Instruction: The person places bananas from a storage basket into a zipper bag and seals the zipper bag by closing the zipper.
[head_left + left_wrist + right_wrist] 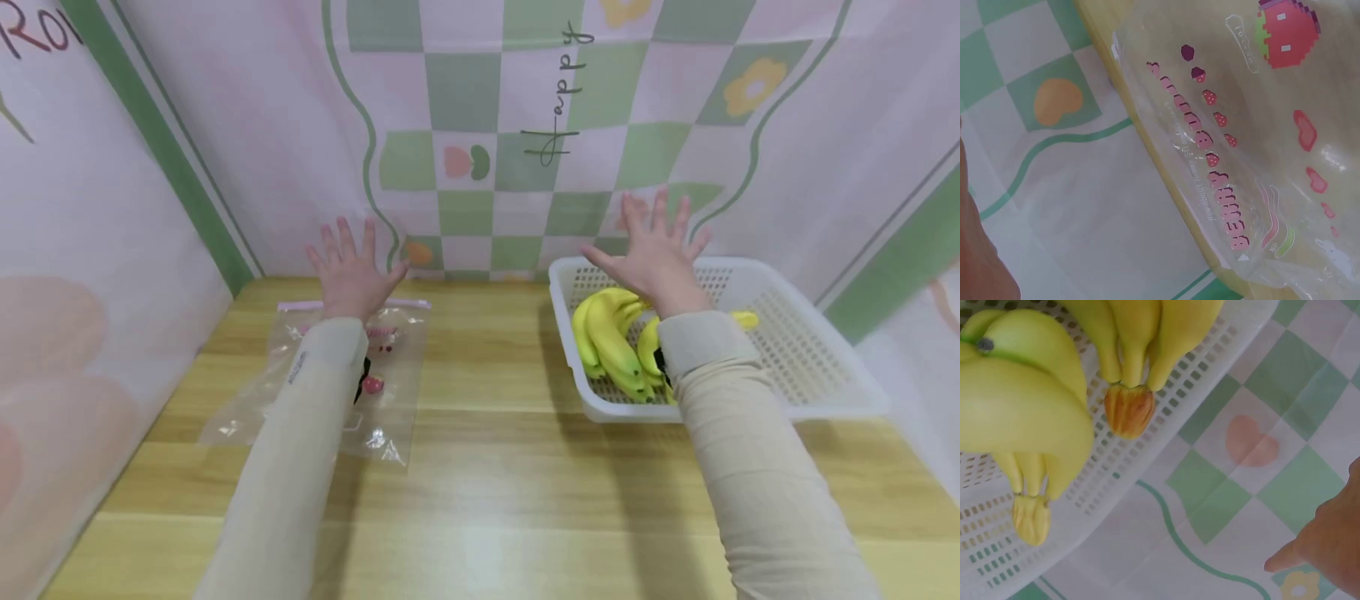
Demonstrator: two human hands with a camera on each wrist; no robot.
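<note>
My left hand is raised with its fingers spread, over the far edge of a clear zip bag. Nothing is in its grasp. Pink strawberry prints and lettering show on the flat bag in the left wrist view. My right hand, likewise spread and holding nothing, hovers over the far rim of a white plastic basket. Inside the basket lie bunches of bananas, partly hidden by my right sleeve. In the right wrist view two bunches show, one bunch at the left and another bunch near the top.
Both things rest on a wooden table, bag at left and basket at right, with bare wood between them. A patterned cloth wall with green checks rises behind the table's far edge, and more cloth hangs at both sides.
</note>
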